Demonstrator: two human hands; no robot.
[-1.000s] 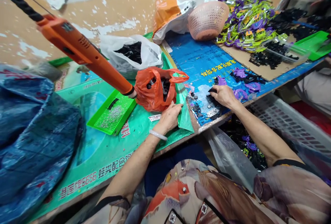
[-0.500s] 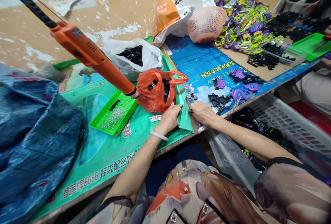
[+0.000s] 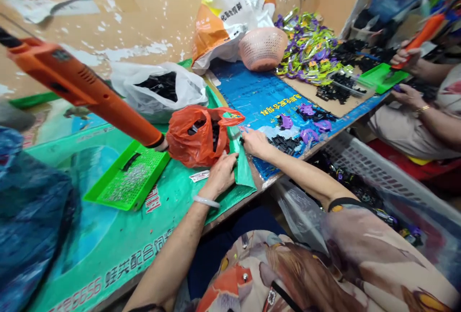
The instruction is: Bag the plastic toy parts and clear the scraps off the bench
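Observation:
My left hand point(image 3: 222, 174), with a pale bangle at the wrist, is closed on the folded edge of a green printed plastic sheet point(image 3: 245, 177) at the table's front. Just right of that fold, my right hand point(image 3: 256, 144) has its fingers curled together. Something small and dark shows at its fingertips, too hidden to name. A knotted red plastic bag point(image 3: 180, 139) of black parts stands directly beyond my left hand. An orange electric screwdriver point(image 3: 126, 115) hangs with its tip beside that bag. Below it lies a green tray point(image 3: 94, 199) holding many small screws.
A white bag point(image 3: 126, 93) of black parts stands behind. On the blue sheet point(image 3: 230, 81) lie purple and black pieces point(image 3: 309, 136); a pink basket point(image 3: 264, 45) and a yellow-green pile point(image 3: 309, 48) sit farther back. At right, a co-worker's hand point(image 3: 406, 57) holds another orange screwdriver.
The view has swung right, bringing the co-worker's hands and screwdriver into sight. My right hand has moved forward along the fold, over where small round black parts showed. My left hand stays at the fold.

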